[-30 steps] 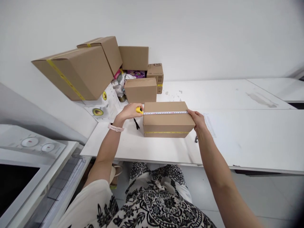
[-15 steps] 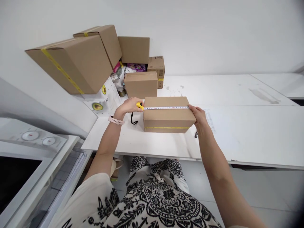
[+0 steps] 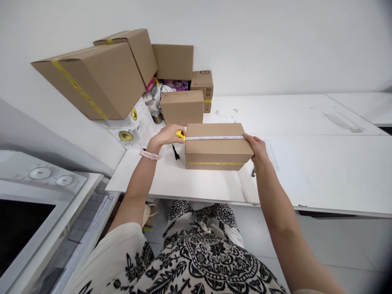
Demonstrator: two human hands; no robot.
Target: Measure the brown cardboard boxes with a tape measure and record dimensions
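Note:
A closed cardboard box (image 3: pixel 214 145) lies on the white table, with yellow tape along its front side. Across its top stretches the white blade (image 3: pixel 211 138) of a tape measure. My left hand (image 3: pixel 169 134) is closed around the yellow case (image 3: pixel 180 134) of that tape measure at the box's left edge. A black wrist strap (image 3: pixel 175 152) hangs below the case. At the right edge, my right hand (image 3: pixel 256 148) pinches the blade's end against the box; the tip itself is hidden by the fingers.
Large cartons (image 3: pixel 113 77) are stacked at the back left on white avocado-print boxes (image 3: pixel 131 130). Behind the measured box stands another cardboard box (image 3: pixel 182 107). A printed sheet (image 3: pixel 272 155) and a small black object (image 3: pixel 253 172) lie right. A white appliance (image 3: pixel 39 183) stands at left.
The black strap has swung to the right and hangs straighter. Both hands and the stretched tape stay in place on the box; the view has shifted slightly.

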